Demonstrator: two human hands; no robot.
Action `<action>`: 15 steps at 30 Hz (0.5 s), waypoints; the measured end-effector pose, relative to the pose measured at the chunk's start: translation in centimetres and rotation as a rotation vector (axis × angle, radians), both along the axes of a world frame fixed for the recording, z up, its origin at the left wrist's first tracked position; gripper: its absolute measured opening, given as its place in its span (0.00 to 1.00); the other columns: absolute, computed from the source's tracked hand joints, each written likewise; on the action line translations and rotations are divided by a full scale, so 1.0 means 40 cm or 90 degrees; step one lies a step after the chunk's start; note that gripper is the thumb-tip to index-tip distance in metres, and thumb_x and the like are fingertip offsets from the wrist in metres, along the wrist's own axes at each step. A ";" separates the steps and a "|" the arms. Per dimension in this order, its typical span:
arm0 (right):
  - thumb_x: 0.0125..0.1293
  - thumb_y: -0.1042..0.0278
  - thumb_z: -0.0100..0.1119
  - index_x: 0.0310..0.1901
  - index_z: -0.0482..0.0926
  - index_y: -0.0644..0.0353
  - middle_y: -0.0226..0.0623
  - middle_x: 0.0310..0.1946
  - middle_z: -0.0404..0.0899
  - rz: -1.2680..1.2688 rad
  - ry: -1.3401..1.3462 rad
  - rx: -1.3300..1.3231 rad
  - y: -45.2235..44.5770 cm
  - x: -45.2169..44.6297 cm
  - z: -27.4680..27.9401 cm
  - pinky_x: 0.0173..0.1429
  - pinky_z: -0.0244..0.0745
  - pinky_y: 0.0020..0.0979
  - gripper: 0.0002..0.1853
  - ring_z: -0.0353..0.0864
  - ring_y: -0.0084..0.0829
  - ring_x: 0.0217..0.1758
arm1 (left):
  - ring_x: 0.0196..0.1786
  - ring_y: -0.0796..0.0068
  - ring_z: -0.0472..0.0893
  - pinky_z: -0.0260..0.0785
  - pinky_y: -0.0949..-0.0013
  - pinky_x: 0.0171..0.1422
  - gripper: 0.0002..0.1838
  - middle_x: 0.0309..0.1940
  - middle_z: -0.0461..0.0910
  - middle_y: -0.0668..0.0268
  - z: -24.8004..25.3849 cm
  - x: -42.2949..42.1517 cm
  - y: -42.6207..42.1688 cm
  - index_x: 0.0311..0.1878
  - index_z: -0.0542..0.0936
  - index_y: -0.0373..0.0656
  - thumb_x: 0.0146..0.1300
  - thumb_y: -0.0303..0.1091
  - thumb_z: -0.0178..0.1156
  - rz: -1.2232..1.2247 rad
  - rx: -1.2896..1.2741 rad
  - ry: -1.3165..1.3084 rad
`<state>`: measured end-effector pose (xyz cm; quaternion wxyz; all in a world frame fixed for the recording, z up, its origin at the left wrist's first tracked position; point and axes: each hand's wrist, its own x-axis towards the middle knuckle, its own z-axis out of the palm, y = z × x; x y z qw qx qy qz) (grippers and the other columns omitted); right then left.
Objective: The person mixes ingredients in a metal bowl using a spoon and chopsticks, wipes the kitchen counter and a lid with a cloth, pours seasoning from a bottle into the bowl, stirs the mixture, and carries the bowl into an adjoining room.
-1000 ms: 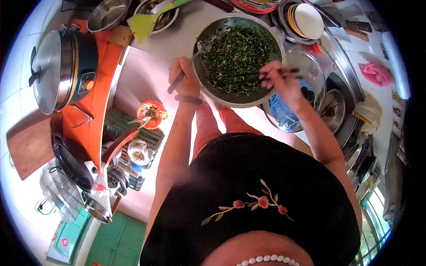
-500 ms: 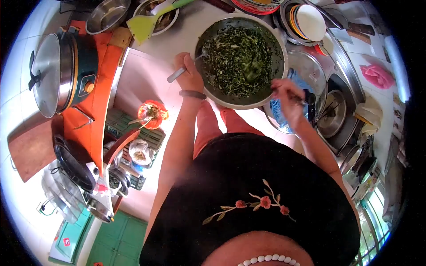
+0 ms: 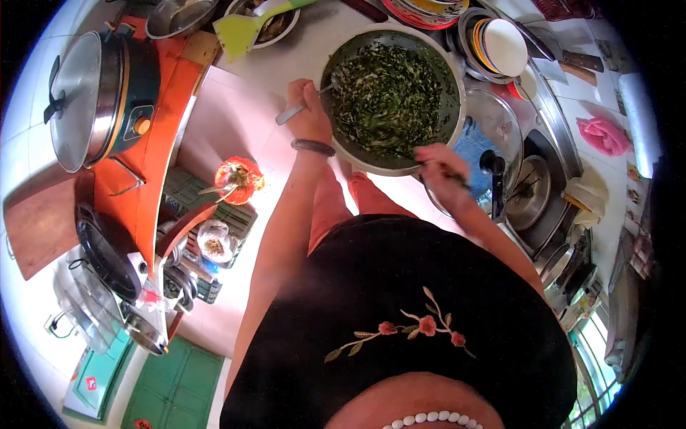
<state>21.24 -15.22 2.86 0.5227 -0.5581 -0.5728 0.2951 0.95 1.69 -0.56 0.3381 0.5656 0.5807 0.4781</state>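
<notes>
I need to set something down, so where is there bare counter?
The best patch is white counter between the green spatula and the big bowl, just beyond the left hand. A narrow bare strip of orange counter runs beside the cooker. It's crowded right of the big bowl, with a glass lid and stacked dishes.

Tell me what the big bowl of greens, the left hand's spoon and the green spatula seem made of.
The big bowl: probably metal, dull grey inside with a pale rim.
The spoon in the left hand: likely stainless steel, its handle silvery, shiny.
The green spatula: perhaps plastic or silicone, its lime blade opaque, without metallic glint; can't tell which.
</notes>
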 end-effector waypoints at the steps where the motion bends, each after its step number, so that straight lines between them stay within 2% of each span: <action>1: 0.64 0.76 0.54 0.38 0.79 0.62 0.36 0.31 0.79 0.056 -0.041 -0.025 0.051 -0.047 0.043 0.39 0.75 0.27 0.04 0.78 0.29 0.32 | 0.32 0.75 0.68 0.64 0.69 0.39 0.16 0.27 0.71 0.66 0.003 0.000 0.000 0.39 0.73 0.39 0.72 0.43 0.46 -0.002 -0.014 -0.004; 2: 0.64 0.78 0.53 0.37 0.79 0.62 0.36 0.32 0.79 0.112 -0.081 -0.049 0.101 -0.071 0.084 0.41 0.75 0.26 0.05 0.78 0.29 0.34 | 0.32 0.75 0.68 0.64 0.69 0.39 0.16 0.27 0.71 0.65 0.007 0.000 0.000 0.39 0.73 0.39 0.72 0.43 0.46 -0.004 -0.028 -0.007; 4: 0.62 0.78 0.55 0.37 0.79 0.62 0.36 0.34 0.80 0.136 0.006 0.030 0.200 -0.038 0.034 0.42 0.75 0.23 0.04 0.79 0.28 0.37 | 0.32 0.75 0.68 0.64 0.68 0.39 0.16 0.27 0.71 0.65 0.007 -0.002 -0.004 0.39 0.72 0.38 0.72 0.43 0.45 -0.001 -0.031 0.000; 5: 0.63 0.76 0.56 0.39 0.78 0.63 0.35 0.33 0.79 -0.008 -0.055 -0.109 0.221 0.005 -0.004 0.41 0.74 0.21 0.04 0.79 0.26 0.37 | 0.32 0.74 0.68 0.64 0.69 0.39 0.16 0.27 0.71 0.65 0.002 -0.002 -0.004 0.39 0.72 0.38 0.72 0.43 0.45 0.002 -0.021 0.007; 7: 0.69 0.69 0.51 0.38 0.79 0.63 0.32 0.31 0.78 -0.269 0.199 -0.216 0.220 0.068 0.063 0.39 0.74 0.20 0.08 0.77 0.21 0.31 | 0.31 0.74 0.68 0.64 0.69 0.39 0.16 0.27 0.71 0.65 -0.001 0.001 0.001 0.39 0.72 0.38 0.72 0.42 0.45 0.008 -0.005 0.017; 9: 0.72 0.65 0.48 0.36 0.78 0.63 0.34 0.31 0.78 -0.256 0.116 -0.237 0.117 0.174 0.043 0.35 0.73 0.21 0.13 0.74 0.21 0.27 | 0.31 0.75 0.68 0.64 0.69 0.38 0.15 0.27 0.71 0.64 -0.005 -0.002 -0.003 0.40 0.72 0.38 0.72 0.42 0.45 0.016 -0.003 0.029; 11: 0.73 0.62 0.45 0.35 0.78 0.64 0.37 0.32 0.78 -0.230 0.087 -0.272 0.002 0.124 0.045 0.32 0.71 0.21 0.16 0.72 0.20 0.24 | 0.30 0.75 0.69 0.64 0.69 0.37 0.15 0.27 0.71 0.64 0.008 -0.003 0.002 0.40 0.72 0.38 0.72 0.41 0.45 0.006 0.006 0.017; 12: 0.73 0.64 0.46 0.33 0.77 0.65 0.38 0.33 0.78 -0.183 0.105 -0.187 -0.023 0.051 0.051 0.32 0.70 0.21 0.15 0.73 0.20 0.27 | 0.30 0.74 0.69 0.64 0.69 0.37 0.15 0.27 0.71 0.64 0.011 -0.003 -0.002 0.40 0.72 0.38 0.72 0.41 0.45 -0.003 0.007 0.014; 13: 0.69 0.71 0.51 0.32 0.77 0.65 0.39 0.35 0.79 -0.092 0.021 -0.195 -0.047 0.027 -0.004 0.36 0.71 0.21 0.09 0.75 0.21 0.31 | 0.30 0.74 0.69 0.64 0.69 0.36 0.15 0.27 0.71 0.64 0.010 -0.001 -0.009 0.40 0.72 0.38 0.72 0.41 0.45 -0.004 -0.009 0.013; 14: 0.66 0.76 0.53 0.33 0.77 0.66 0.39 0.36 0.79 -0.049 0.102 -0.144 -0.003 -0.043 0.045 0.38 0.72 0.22 0.05 0.77 0.23 0.35 | 0.29 0.74 0.69 0.64 0.69 0.36 0.14 0.27 0.71 0.64 0.010 0.000 -0.007 0.40 0.72 0.38 0.72 0.41 0.45 -0.005 -0.021 0.012; 15: 0.64 0.76 0.55 0.37 0.78 0.65 0.38 0.36 0.80 0.015 -0.032 -0.055 0.053 -0.065 0.045 0.39 0.72 0.23 0.04 0.77 0.24 0.36 | 0.29 0.74 0.69 0.64 0.69 0.36 0.14 0.26 0.71 0.65 0.011 0.001 -0.004 0.40 0.72 0.38 0.72 0.40 0.45 -0.004 -0.031 0.013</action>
